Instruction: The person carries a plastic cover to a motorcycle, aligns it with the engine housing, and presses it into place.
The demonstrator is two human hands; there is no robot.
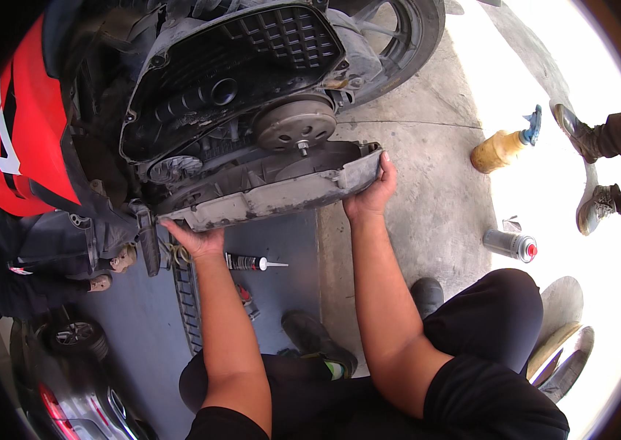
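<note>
1. Red bodywork [43, 132] fills the upper left of my view, part of the vehicle being handled.
2. Below it, I make out a dark car [90, 389] parked near the lower left rim.
3. A black ladder-patterned strip [187, 301] lies on the floor, just left of the left forearm.
4. I see the left hand [197, 238] clamped on the left end of the long grey cover [274, 198]; most of its fingers are hidden from me.
5. That cover sits between the two hands, tilted, just below the open black casing [215, 88]; I cannot tell whether the two touch.
6. Beneath the cover, I spot a white-nozzled tube [246, 262].
7. Above it sits a round metal drum [296, 126] with holes.
8. The right hand [371, 194], well apart from the left, grips the cover's right end.
9. Farther right, I find an amber bottle [497, 152] with a blue top, and a silver can [505, 243] below it.
</note>
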